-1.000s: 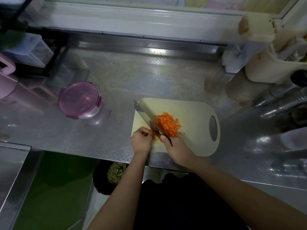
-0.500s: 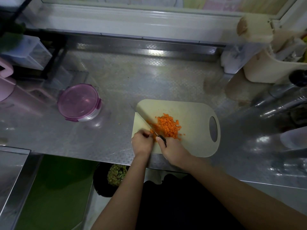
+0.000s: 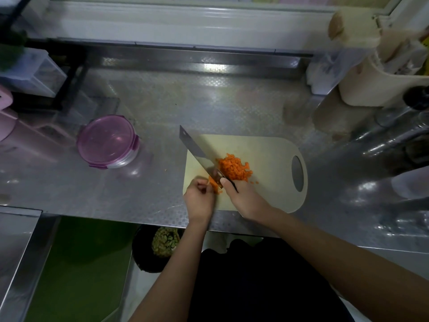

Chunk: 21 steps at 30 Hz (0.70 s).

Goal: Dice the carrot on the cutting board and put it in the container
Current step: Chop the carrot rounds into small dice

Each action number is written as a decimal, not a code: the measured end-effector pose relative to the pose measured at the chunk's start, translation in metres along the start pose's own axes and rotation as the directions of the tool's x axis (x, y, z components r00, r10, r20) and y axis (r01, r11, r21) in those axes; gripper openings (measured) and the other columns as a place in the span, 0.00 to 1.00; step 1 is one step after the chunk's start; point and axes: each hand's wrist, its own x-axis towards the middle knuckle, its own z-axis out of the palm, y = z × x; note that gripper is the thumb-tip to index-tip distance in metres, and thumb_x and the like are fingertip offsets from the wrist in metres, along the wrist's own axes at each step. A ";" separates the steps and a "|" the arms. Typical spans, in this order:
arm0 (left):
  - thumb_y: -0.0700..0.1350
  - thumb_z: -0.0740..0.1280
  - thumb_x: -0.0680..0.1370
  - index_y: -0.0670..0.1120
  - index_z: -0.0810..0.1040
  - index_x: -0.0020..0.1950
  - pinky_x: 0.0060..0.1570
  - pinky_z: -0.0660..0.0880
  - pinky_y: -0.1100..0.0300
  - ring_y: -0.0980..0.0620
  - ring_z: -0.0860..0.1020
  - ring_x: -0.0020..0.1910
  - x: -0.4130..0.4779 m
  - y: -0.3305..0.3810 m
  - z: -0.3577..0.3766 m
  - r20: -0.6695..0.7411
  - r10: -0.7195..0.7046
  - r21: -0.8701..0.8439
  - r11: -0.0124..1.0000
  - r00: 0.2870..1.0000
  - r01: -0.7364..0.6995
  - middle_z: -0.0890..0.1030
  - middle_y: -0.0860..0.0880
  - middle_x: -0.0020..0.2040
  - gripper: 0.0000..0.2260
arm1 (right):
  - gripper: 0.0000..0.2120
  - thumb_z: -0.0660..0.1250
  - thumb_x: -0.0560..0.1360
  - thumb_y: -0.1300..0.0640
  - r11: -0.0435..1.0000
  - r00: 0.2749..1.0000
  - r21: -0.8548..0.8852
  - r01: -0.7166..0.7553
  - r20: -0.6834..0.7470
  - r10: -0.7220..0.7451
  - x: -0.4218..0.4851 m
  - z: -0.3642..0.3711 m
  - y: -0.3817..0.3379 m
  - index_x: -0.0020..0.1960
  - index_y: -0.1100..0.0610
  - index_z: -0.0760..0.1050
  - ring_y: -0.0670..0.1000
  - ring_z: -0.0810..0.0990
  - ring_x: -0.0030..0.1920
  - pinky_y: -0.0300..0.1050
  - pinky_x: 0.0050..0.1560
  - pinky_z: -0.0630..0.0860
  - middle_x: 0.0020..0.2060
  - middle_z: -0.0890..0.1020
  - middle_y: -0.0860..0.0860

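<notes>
Steel counter (image 3: 162,108) carries everything. Round container (image 3: 108,141), pink lid on, sits toward the counter's left side, well apart from the cutting board (image 3: 267,182), which lies at the front edge, handle hole to the right.

Knife (image 3: 199,154) — broad blade, long axis running from the board's near-left area out past its far-left corner, tip off the board. Right hand (image 3: 247,197) is closed round the handle. Left hand (image 3: 199,198), fingers curled, pins the uncut carrot stub (image 3: 214,184) at the board's near-left edge.

Key relation: stub lies just left of the blade, touching or nearly so; diced carrot pile (image 3: 234,169) lies on the blade's right — small, bright orange, irregular cubes. Stub looks short; judged, few cuts remain.
</notes>
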 end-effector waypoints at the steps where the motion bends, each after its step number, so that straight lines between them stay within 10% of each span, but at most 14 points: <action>1: 0.36 0.65 0.74 0.48 0.73 0.39 0.44 0.74 0.59 0.50 0.78 0.40 -0.001 0.001 0.000 -0.001 -0.004 0.000 1.000 1.000 0.004 0.79 0.49 0.37 0.08 | 0.22 0.53 0.81 0.47 1.000 1.000 -0.007 0.007 0.004 -0.006 -0.001 -0.001 -0.001 0.30 0.54 0.62 0.52 0.69 0.32 0.45 0.35 0.60 0.25 0.67 0.50; 21: 0.38 0.66 0.73 0.42 0.82 0.44 0.43 0.69 0.66 0.49 0.79 0.48 0.011 0.013 -0.002 -0.007 -0.131 0.154 0.980 0.991 0.130 0.83 0.47 0.45 0.05 | 0.23 0.52 0.81 0.45 0.981 0.999 -0.190 -0.031 0.037 0.039 -0.002 0.009 0.006 0.30 0.55 0.61 0.54 0.70 0.34 0.44 0.36 0.61 0.26 0.67 0.52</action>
